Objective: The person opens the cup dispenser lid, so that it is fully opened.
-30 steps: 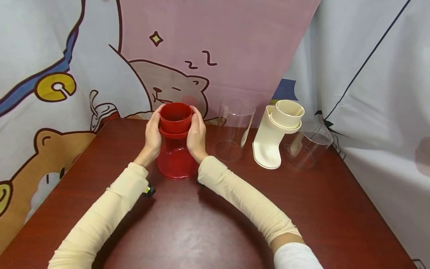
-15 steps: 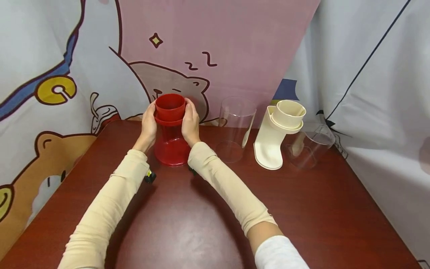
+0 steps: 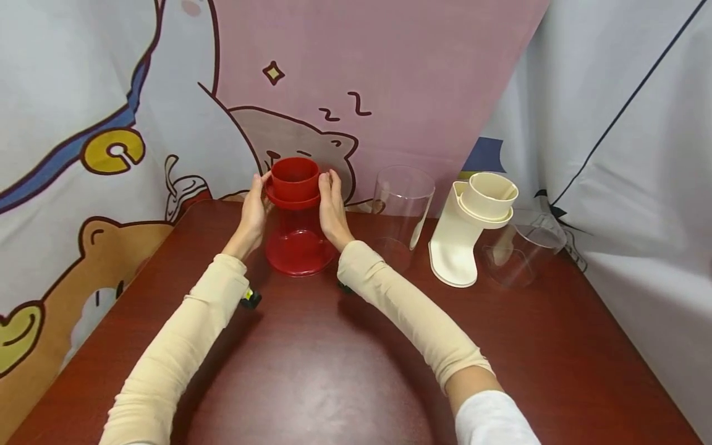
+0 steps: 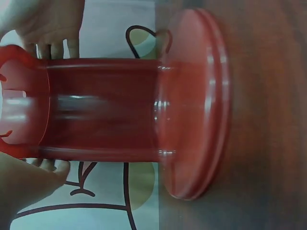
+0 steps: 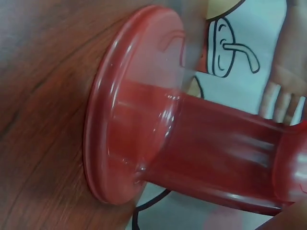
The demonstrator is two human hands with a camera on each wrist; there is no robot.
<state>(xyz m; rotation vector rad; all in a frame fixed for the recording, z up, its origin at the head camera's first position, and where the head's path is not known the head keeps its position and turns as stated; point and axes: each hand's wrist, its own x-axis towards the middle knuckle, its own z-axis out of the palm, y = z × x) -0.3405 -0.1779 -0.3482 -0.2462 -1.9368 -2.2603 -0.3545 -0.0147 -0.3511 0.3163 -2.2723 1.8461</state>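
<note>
A dark red wooden tabletop (image 3: 334, 371) stands before cartoon-printed curtains (image 3: 111, 93). At 12 o'clock, toward the far edge, a red translucent container (image 3: 296, 228) stands upright on its wide base. The left hand (image 3: 253, 213) and right hand (image 3: 332, 210) flank its upper part, fingers nearly straight, fingertips touching the red rim; neither grip closes around it.

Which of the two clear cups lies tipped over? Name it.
The clear cup at the far right, just right of the cream stand; its mouth faces sideways. The other clear cup, nearer the red container, stands upright.
</note>
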